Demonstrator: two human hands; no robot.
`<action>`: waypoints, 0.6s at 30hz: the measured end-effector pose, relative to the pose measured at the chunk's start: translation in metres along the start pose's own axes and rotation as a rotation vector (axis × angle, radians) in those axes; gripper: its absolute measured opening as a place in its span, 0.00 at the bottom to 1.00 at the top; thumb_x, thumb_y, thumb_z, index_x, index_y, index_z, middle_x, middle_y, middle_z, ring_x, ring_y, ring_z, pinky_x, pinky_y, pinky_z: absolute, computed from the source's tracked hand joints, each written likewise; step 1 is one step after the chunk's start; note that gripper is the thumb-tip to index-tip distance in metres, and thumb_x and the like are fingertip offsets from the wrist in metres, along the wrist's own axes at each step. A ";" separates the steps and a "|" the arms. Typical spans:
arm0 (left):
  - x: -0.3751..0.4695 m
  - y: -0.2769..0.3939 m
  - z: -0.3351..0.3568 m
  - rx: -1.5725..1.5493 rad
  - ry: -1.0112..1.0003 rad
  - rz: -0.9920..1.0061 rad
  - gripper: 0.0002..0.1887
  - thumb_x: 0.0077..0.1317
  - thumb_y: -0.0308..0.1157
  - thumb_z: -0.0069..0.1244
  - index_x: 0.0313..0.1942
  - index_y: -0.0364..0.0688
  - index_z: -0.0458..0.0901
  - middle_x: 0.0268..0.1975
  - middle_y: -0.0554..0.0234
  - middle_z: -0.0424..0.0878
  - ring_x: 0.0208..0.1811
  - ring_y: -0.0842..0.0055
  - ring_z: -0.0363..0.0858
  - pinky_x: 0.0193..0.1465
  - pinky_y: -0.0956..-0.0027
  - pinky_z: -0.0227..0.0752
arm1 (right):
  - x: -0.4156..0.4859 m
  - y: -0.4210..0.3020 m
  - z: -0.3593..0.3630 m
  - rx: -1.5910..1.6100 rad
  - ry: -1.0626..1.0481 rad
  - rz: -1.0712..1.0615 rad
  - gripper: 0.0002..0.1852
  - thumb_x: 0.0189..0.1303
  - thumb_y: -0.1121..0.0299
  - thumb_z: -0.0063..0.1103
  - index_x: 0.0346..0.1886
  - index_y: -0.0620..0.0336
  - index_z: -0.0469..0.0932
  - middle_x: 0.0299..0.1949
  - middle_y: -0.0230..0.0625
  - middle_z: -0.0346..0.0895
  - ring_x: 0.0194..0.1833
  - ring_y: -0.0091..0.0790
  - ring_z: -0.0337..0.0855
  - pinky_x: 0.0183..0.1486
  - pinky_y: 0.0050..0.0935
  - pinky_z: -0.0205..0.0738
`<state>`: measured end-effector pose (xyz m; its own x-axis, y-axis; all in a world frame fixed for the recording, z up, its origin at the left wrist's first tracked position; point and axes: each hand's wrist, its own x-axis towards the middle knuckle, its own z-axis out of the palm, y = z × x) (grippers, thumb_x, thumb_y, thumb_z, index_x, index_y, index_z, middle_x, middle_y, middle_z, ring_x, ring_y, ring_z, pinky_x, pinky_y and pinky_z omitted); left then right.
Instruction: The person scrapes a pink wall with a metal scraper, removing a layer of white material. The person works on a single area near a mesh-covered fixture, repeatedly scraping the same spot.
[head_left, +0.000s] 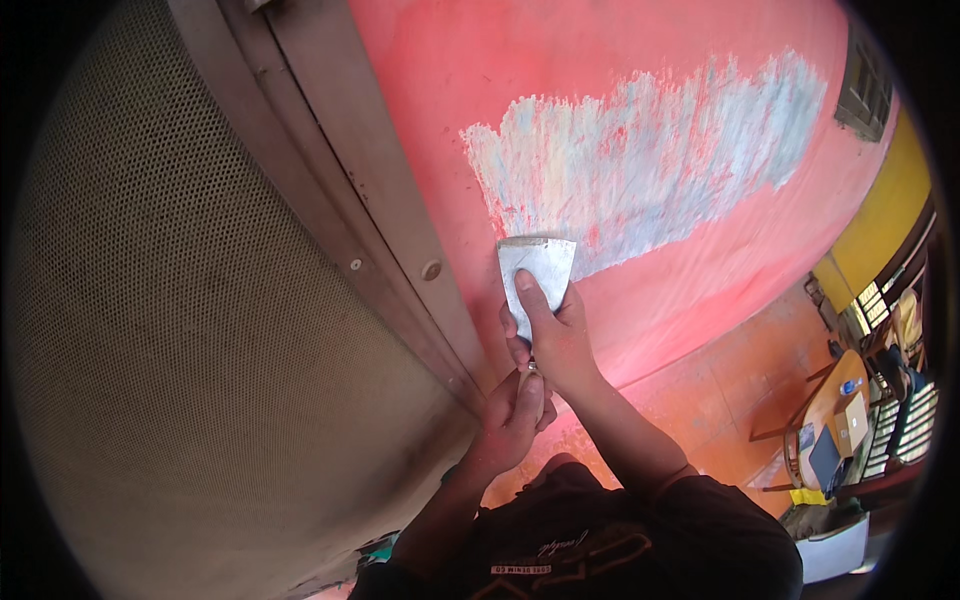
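Note:
A paint scraper (553, 262) with a wide, flared metal blade is held in both hands, its edge at the lower left of a scraped patch (645, 165). My right hand (562, 337) grips the blade's lower part, the thumb lying flat along the metal. Below it, my left hand (517, 420) is wrapped around the handle, which is mostly hidden by the fingers. Pale white and bluish layers show through the patch, with streaks of pink left among them. Smooth pink paint covers the wall (480, 52) around it. Pinkish specks dot both hands.
A brown frame (397, 202) with a mesh screen (187, 300) stands close on the left. Orange floor (720, 382) runs below the wall. At right, a wooden table (851, 375) bears a cardboard box (852, 425) and a dark flat object. A person (906, 319) appears near the far right.

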<state>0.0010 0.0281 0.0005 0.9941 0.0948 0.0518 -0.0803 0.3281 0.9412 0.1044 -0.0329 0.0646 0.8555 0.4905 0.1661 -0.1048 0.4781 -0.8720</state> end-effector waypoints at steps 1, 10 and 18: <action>0.000 0.001 0.000 0.015 0.003 -0.008 0.13 0.80 0.35 0.30 0.38 0.38 0.67 0.29 0.69 0.64 0.23 0.85 0.62 0.26 0.76 0.60 | 0.001 0.001 0.000 -0.023 0.044 0.068 0.17 0.73 0.55 0.52 0.40 0.61 0.69 0.21 0.32 0.72 0.12 0.20 0.66 0.13 0.21 0.61; -0.001 0.000 0.000 0.041 0.018 -0.028 0.13 0.80 0.35 0.30 0.38 0.38 0.66 0.28 0.69 0.63 0.23 0.85 0.61 0.26 0.76 0.59 | 0.000 0.008 -0.005 -0.015 0.038 0.077 0.18 0.73 0.53 0.52 0.39 0.60 0.70 0.21 0.32 0.72 0.12 0.20 0.66 0.13 0.21 0.61; 0.003 0.011 0.004 0.022 0.014 -0.037 0.13 0.80 0.35 0.30 0.37 0.39 0.66 0.28 0.70 0.63 0.22 0.86 0.61 0.27 0.76 0.58 | 0.003 -0.001 0.005 0.001 0.110 0.139 0.17 0.72 0.53 0.53 0.40 0.60 0.69 0.20 0.32 0.72 0.12 0.20 0.66 0.13 0.21 0.61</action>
<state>0.0032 0.0284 0.0119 0.9953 0.0963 0.0121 -0.0417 0.3113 0.9494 0.1049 -0.0287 0.0685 0.8829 0.4696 -0.0071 -0.2262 0.4118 -0.8827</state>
